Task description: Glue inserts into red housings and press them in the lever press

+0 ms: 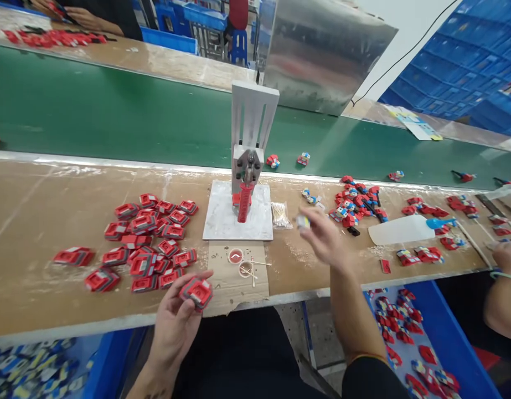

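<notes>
My left hand (178, 316) is closed around a red and grey plastic toy part (197, 292), its hollow side facing up, near the table's front edge. Over the table to the right, my right hand (324, 238) pinches a small white, yellow and blue plastic piece (303, 222); the hand is slightly blurred. Between the hands lie two small cups (236, 256) and cotton swabs (254, 271) on a cardboard sheet (222, 282). Left of them is a heap of similar red and grey parts (143, 224).
A metal press (243, 194) stands mid-table before the green conveyor belt (155, 116). Right are a swab bag (280, 215), assembled red-blue pieces (355, 202) and a white bottle (400, 230). Blue bins (442, 310) sit below the table edge. A co-worker's hand (508, 257) is at far right.
</notes>
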Demonstrator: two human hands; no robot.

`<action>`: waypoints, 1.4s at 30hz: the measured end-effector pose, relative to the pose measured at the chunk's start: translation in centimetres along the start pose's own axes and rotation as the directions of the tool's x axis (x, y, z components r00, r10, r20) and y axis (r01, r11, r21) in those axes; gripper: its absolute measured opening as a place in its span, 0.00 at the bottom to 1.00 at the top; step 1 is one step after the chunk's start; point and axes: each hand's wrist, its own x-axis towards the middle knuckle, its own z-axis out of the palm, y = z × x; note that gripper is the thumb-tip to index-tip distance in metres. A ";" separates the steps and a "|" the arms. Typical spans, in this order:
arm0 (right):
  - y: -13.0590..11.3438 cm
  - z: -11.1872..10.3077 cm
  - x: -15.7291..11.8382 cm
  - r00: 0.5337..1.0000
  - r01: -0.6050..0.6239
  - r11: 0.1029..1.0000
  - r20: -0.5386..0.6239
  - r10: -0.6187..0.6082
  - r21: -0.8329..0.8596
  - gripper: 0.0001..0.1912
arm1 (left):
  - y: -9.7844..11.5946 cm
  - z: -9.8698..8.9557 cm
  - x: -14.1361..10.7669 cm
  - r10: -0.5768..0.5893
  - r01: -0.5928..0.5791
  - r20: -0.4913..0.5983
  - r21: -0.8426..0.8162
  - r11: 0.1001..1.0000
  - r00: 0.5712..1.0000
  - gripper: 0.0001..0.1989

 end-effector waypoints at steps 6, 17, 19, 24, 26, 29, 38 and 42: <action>-9.8 5.6 -3.8 0.994 0.105 0.881 -0.066 -0.084 0.462 0.29 | -0.7 4.9 -0.5 -0.079 0.086 0.303 -0.009 0.996 0.950 0.33; -11.5 8.5 -3.1 0.986 0.109 0.904 0.071 -0.151 0.414 0.22 | -1.4 3.5 -1.6 -0.027 -0.011 0.305 0.121 0.993 0.952 0.31; -11.6 8.7 -3.1 0.984 0.126 0.919 0.072 -0.164 0.373 0.21 | -1.4 3.4 -1.8 0.008 -0.072 0.310 0.195 0.978 0.951 0.31; -11.4 9.2 -3.5 0.984 0.138 0.938 0.063 -0.166 0.318 0.23 | -0.9 3.3 -2.8 0.045 -0.183 0.375 0.339 0.923 0.926 0.38; -11.3 9.8 -3.9 0.983 0.151 0.940 0.052 -0.175 0.306 0.24 | -0.8 3.5 -3.0 0.038 -0.200 0.383 0.395 0.897 0.923 0.40; -11.3 11.1 -4.7 0.979 0.197 0.944 0.003 -0.205 0.264 0.28 | -0.8 3.7 -3.0 0.072 -0.232 0.332 0.475 0.849 0.941 0.31; -7.8 8.3 -1.4 0.974 0.218 0.961 -0.092 -0.205 0.167 0.24 | 0.5 1.0 -1.5 0.161 -0.230 0.254 0.273 0.934 0.954 0.30; -4.8 7.8 3.4 1.000 -0.023 0.979 0.018 0.020 0.202 0.18 | 1.4 0.5 -0.4 0.256 -0.271 0.188 0.058 0.961 0.948 0.28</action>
